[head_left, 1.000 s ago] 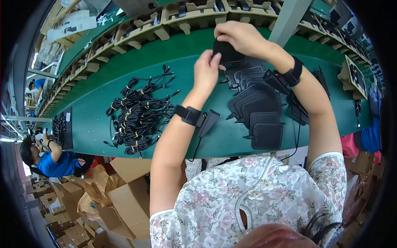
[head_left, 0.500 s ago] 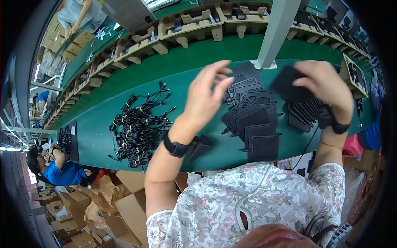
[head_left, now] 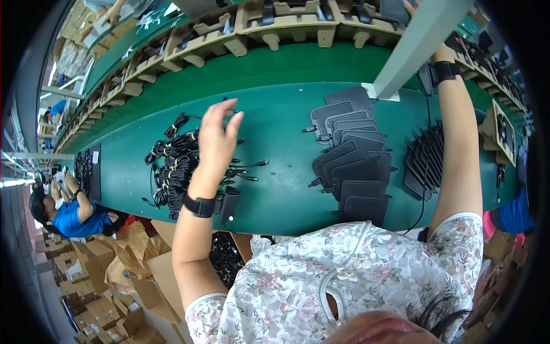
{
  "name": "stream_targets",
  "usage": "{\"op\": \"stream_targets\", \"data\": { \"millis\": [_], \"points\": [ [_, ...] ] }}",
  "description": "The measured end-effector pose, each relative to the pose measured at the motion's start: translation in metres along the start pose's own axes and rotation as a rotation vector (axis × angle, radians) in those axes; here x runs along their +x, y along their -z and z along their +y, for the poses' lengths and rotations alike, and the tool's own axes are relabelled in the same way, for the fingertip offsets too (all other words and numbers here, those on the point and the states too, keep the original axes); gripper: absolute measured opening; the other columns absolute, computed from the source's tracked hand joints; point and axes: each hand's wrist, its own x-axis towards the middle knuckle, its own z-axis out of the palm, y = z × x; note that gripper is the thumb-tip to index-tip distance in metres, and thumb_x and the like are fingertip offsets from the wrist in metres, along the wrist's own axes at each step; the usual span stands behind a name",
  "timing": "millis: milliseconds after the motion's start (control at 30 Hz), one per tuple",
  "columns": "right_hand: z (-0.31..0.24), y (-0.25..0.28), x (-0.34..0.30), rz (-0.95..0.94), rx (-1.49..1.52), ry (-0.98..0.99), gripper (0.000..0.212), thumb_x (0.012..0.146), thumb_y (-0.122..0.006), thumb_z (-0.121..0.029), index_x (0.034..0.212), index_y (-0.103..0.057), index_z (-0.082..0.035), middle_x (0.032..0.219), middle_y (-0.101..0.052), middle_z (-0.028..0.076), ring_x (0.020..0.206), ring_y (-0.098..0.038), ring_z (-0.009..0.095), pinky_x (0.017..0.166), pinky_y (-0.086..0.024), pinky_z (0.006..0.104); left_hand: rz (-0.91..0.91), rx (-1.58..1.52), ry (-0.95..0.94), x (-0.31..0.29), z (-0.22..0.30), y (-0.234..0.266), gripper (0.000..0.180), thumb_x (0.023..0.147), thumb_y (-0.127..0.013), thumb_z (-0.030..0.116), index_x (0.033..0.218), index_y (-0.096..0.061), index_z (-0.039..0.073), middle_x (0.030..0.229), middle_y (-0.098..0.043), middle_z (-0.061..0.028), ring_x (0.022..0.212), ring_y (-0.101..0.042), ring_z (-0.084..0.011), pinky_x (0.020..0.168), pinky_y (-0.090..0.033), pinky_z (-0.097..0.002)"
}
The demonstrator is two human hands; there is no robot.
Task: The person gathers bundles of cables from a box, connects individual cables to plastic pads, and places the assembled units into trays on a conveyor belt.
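My left hand [head_left: 216, 135], fingers apart and holding nothing, hovers at the right side of a heap of black cables [head_left: 179, 172] tied in coils. My right hand [head_left: 443, 54] reaches far forward behind the grey post, which hides most of it. A fingertip shows beyond the post at the edge of a flat dark pad [head_left: 394, 10], over the tray row. Overlapping flat black pads [head_left: 358, 166] with short plug ends lie in the middle of the table. Beside my right forearm stands a tight row of similar black pads [head_left: 424, 157].
A grey post [head_left: 421, 49] rises from the green table [head_left: 275, 200]. Brown moulded trays [head_left: 286, 26] holding black parts line the far side. Another tray [head_left: 499, 132] stands at the right. A person in blue [head_left: 80, 215] works at the far left, above cardboard boxes [head_left: 106, 307].
My right hand has carried a black pad forward from above the pad row to behind the post. My left hand has moved left, from beside the pads to the cable heap.
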Motion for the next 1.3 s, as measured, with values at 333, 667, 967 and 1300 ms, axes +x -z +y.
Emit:
{"op": "stream_targets", "data": {
  "millis": [333,667,967,1300],
  "points": [
    [-0.069,-0.034,0.006,-0.395,-0.888,0.173,0.056,0.087,-0.058,-0.019,0.138,-0.038,-0.015,0.125,-0.049,0.021,0.103,-0.055,0.033,0.09,-0.043,0.0382,0.261,0.154,0.205,-0.054,-0.074,0.097,0.021,0.082,-0.064,0.008,0.102,-0.062,0.004,0.091,-0.062,-0.0116,0.085,-0.059,-0.0242,0.075,-0.048,-0.0326],
    [0.013,-0.076,0.019,-0.029,-0.682,0.04,0.044,0.092,-0.051,-0.023,0.133,-0.045,-0.01,0.128,-0.048,0.023,0.111,-0.053,0.035,0.094,-0.042,0.0401,0.277,0.727,0.03,-0.009,-0.151,0.093,0.019,0.082,-0.063,0.016,0.097,-0.065,0.005,0.096,-0.063,-0.014,0.088,-0.057,-0.0325,0.079,-0.046,-0.0411],
    [-0.039,0.003,-0.047,0.446,-0.586,0.589,0.036,0.087,-0.062,-0.018,0.118,-0.055,-0.001,0.102,-0.062,0.015,0.096,-0.06,0.026,0.086,-0.047,0.0356,-0.39,0.76,0.446,0.02,-0.217,0.115,0.022,0.079,-0.066,0.019,0.095,-0.062,0.005,0.095,-0.062,-0.0161,0.09,-0.056,-0.0354,0.075,-0.049,-0.0453],
    [-0.351,-0.008,-0.195,0.325,0.062,0.814,0.044,0.087,-0.058,-0.004,0.129,-0.046,-0.005,0.125,-0.053,0.007,0.089,-0.059,0.012,0.072,-0.048,0.0229,0.138,0.348,-0.395,-0.006,0.004,0.061,0.023,0.082,-0.063,0.013,0.1,-0.055,0.003,0.091,-0.057,-0.0132,0.086,-0.055,-0.0304,0.073,-0.047,-0.0391]
  ]
}}
